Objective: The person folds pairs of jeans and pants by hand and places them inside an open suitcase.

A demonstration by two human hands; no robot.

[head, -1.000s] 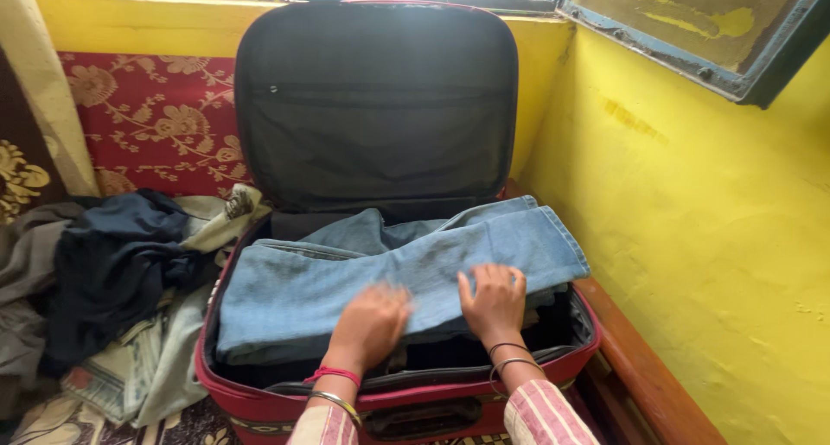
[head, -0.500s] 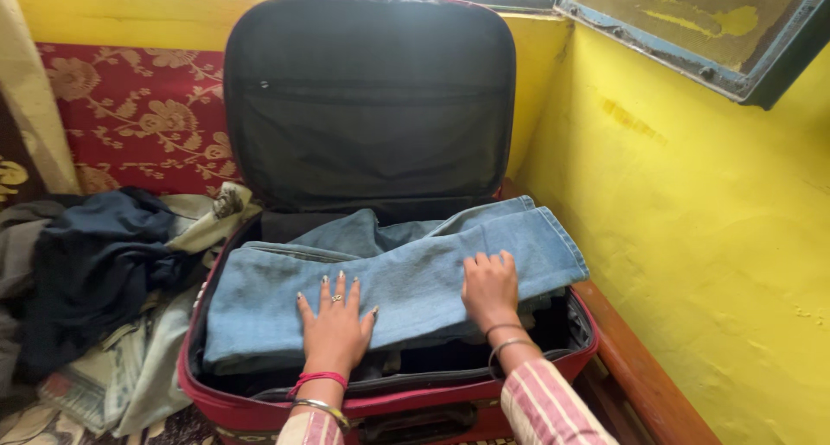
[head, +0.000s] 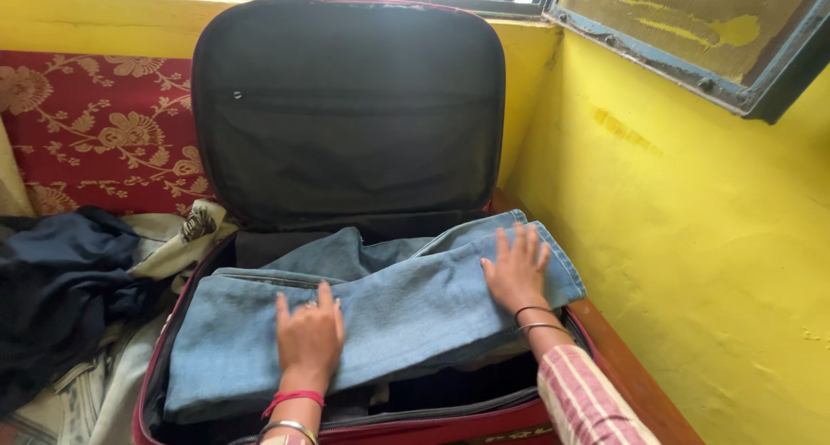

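1. Jeans (head: 406, 311), folded and light blue, lie across the open red suitcase (head: 151, 384), on top of dark things that I cannot identify.
2. My left hand (head: 309, 337) rests flat on the near part of the denim, fingers together and stretched; it grips nothing.
3. My right hand (head: 517, 272) lies flat near the leg ends, fingers spread wide, palm pressing down; it also holds nothing.
4. As I judge it, the jeans are already placed inside, and only the smoothing is in progress. The leg ends reach over the right edge of the case, so they are not tucked in yet.
5. The black lid (head: 346, 117) stands upright against the yellow wall (head: 692, 238); the case is not closed.
6. A pile of clothes (head: 69, 298), dark blue and pale, lies just beside the suitcase on the left, not packed.
7. The denim looks thick and a little stiff, with faded patches and stitched hems. The lid lining looks thin and smooth, with a zipper line across it. The wall is rough and painted.
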